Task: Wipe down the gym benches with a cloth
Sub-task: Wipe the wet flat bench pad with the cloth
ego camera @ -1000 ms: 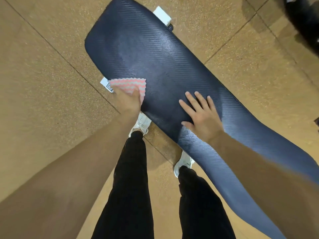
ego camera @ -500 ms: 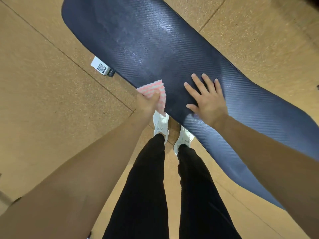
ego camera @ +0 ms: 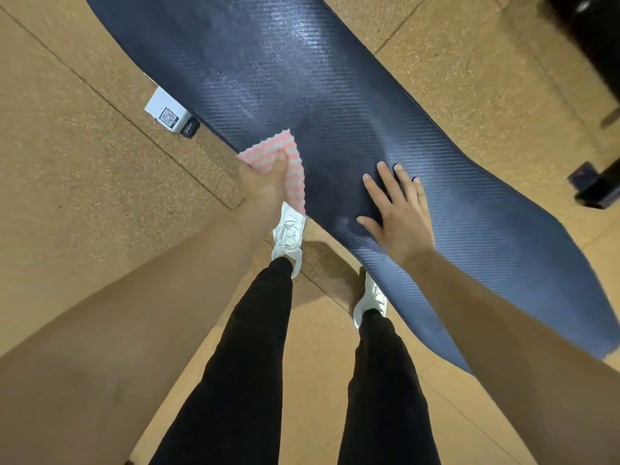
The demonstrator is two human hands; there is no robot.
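Observation:
A long dark blue padded bench [ego camera: 302, 72] runs diagonally from the top left to the lower right. My left hand [ego camera: 263, 184] holds a pink and white cloth [ego camera: 280, 154] against the bench's near edge, with my thumb on top of the cloth. My right hand [ego camera: 401, 209] lies flat on the pad just to the right, fingers spread and straight. Damp streaks show on the pad above the cloth.
A white bench foot with a QR label [ego camera: 166, 112] sticks out under the near edge. My two white shoes [ego camera: 288, 234] stand on the tan speckled floor [ego camera: 84, 162] close to the bench. Dark equipment [ego camera: 593, 45] sits at the top right.
My left hand slid the cloth along the near edge of the bench toward my right hand. My right hand stayed flat on the pad. My feet stepped sideways along the bench.

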